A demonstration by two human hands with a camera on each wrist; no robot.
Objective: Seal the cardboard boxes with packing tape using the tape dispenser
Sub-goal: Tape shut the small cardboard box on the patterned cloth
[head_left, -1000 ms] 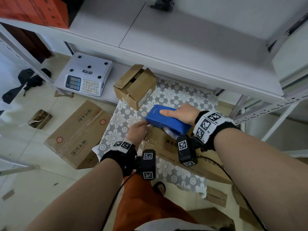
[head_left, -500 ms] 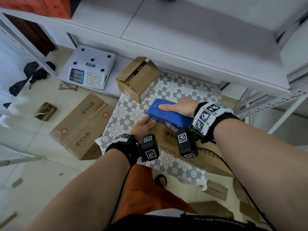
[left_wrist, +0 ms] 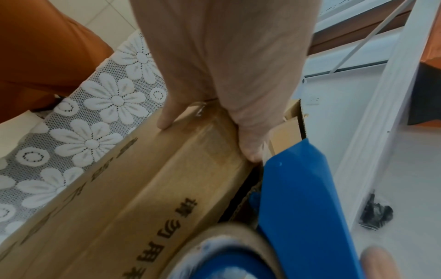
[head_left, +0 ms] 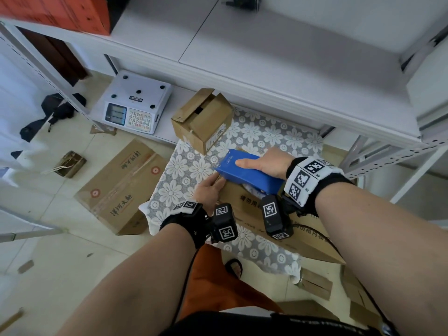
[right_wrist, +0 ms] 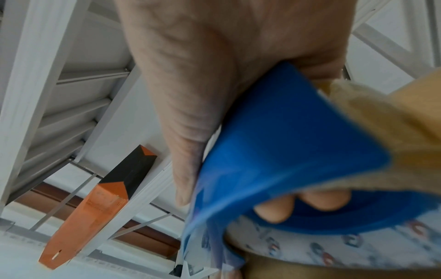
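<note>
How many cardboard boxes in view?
3: one under the tape dispenser, box; small open box behind it; large box on the floor. Flattened scraps excluded.

The head camera looks down from high up at both arms, a flowery cloth (head_left: 266, 134) and the floor. The left wrist camera sits very close, looking along the left hand (left_wrist: 226, 75) at the long box (left_wrist: 143, 188). The right wrist camera is close too, and both wrist views share the blue tape dispenser (right_wrist: 274, 151).
</note>
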